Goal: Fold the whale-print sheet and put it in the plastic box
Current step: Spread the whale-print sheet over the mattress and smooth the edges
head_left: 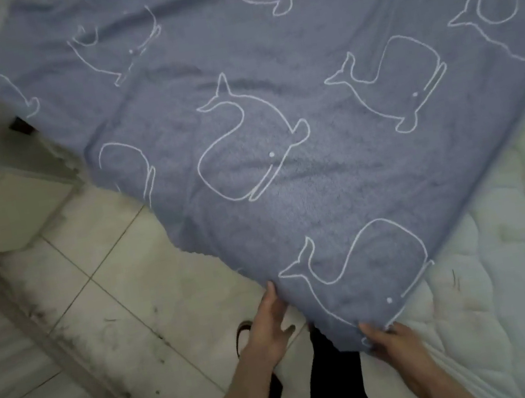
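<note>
The whale-print sheet (274, 110) lies spread over the bed, filling the upper and middle part of the frame, its near corner hanging off the mattress (510, 279) edge toward the bottom centre; by my reckoning the folding has barely begun — this looks like the first gathering of a corner; the plastic box is nowhere I can be sure of, though something pale and boxy sits at the left edge, too blurred to name. The left hand (270, 326) reaches up from the lower centre, forearm angled in from below, fingers fairly straight and laid against the hanging edge of the cloth, thumb apart; it touches rather than grips, as far as I can tell. The right hand (387, 339) comes in from the lower right, its fingers curled about the very corner of the sheet where it drapes over the mattress edge; it seems to pinch the fabric, though the blur hides just how. Below, the tiled floor (113, 293) shows at lower left, and a dark trouser leg (338, 387) stands between the two forearms. The next move, I judge, calls for both hands to take firm hold of the near edge — one at the corner, one further along — and carry it across to meet the far side; the cloth is wide and limp, so it will sag and wrinkle unless kept taut.
</note>
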Action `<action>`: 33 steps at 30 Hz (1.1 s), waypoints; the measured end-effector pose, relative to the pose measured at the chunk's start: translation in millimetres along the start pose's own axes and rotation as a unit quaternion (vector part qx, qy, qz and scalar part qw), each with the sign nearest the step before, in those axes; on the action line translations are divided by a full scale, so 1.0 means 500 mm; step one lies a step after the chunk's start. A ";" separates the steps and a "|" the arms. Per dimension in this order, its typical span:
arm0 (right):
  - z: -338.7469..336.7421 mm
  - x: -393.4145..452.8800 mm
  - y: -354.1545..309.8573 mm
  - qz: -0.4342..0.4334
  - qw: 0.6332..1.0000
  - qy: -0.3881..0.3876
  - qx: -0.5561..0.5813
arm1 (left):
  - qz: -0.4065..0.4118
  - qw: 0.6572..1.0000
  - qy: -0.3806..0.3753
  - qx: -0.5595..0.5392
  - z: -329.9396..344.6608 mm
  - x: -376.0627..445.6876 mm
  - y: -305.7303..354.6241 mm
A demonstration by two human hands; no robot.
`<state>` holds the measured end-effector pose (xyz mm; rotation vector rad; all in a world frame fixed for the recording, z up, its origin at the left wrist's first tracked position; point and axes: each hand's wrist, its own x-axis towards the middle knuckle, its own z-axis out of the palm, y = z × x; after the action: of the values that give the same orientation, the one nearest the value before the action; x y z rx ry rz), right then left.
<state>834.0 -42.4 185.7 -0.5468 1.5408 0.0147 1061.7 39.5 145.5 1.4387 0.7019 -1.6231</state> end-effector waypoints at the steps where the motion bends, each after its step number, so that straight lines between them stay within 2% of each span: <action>1: 0.009 -0.008 0.019 -0.005 1.000 -0.009 0.003 | 0.008 1.000 -0.013 0.005 -0.013 0.003 -0.007; 5: 0.038 -0.029 0.058 -0.038 0.998 -0.025 0.035 | 0.053 0.996 -0.073 -0.028 -0.060 0.009 -0.032; 9: 0.068 -0.054 0.094 -0.038 0.998 -0.045 0.012 | 0.072 0.989 -0.125 -0.034 -0.077 -0.011 -0.082; 15: 0.093 -0.083 0.173 -0.014 0.997 -0.027 0.076 | 0.085 0.990 -0.106 -0.039 -0.088 -0.051 -0.187; 18: 0.087 -0.112 0.204 -0.004 0.997 -0.021 0.068 | 0.083 0.992 -0.094 -0.032 -0.069 -0.072 -0.242; 23: 0.061 -0.141 0.216 -0.033 0.999 -0.015 0.040 | 0.125 0.975 -0.133 -0.123 -0.041 -0.087 -0.332; 28: 0.075 -0.173 0.216 -0.049 0.997 0.008 0.056 | 0.176 0.970 0.014 -0.168 -0.009 -0.130 -0.376; 31: 0.093 -0.196 0.221 -0.009 0.994 -0.023 0.102 | 0.186 0.966 0.040 -0.175 0.010 -0.151 -0.395; 33: 0.097 -0.227 0.218 0.004 0.993 -0.007 0.116 | 0.179 0.968 0.034 -0.172 0.014 -0.181 -0.393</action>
<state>835.9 107.2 254.3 -0.3540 1.5062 -0.1522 888.2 150.5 212.0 1.2826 0.6785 -1.1159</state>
